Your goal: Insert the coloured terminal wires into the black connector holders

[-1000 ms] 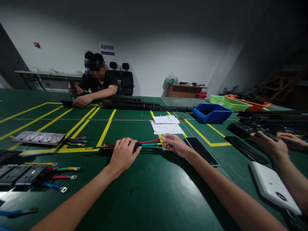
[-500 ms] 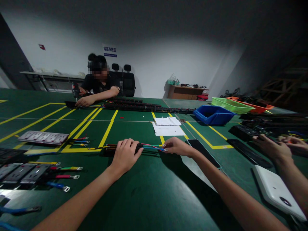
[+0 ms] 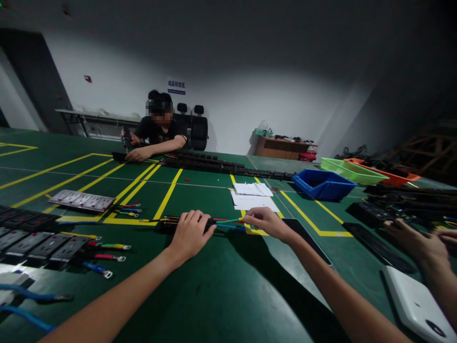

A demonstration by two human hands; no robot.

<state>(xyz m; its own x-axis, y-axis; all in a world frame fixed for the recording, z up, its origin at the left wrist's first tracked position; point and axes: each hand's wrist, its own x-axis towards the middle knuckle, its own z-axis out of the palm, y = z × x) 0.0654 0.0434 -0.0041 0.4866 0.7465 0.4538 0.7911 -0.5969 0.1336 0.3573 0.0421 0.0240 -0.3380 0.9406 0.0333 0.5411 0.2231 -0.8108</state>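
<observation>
A dark strip (image 3: 167, 224) with coloured wires at its ends lies on the green table in front of me. My left hand (image 3: 193, 233) is closed over its right end. Green, red and blue wires (image 3: 228, 222) come out to the right of that hand. My right hand (image 3: 262, 220) pinches the far ends of some of these wires; the tips are hidden by the fingers. At the strip's left end a yellow wire (image 3: 148, 220) ends in a ring terminal.
Socket strips (image 3: 82, 200) with terminal-ended wires lie at left. White papers (image 3: 253, 195), a phone (image 3: 309, 240), a blue bin (image 3: 323, 185) and a white device (image 3: 416, 302) are ahead and right. A person (image 3: 160, 126) holds a drill across the table; another person's hands (image 3: 417, 243) are at right.
The view has shifted, so the scene sits lower and further right. My right hand's fingers now cover the wire tips, which showed before. My left hand keeps its hold.
</observation>
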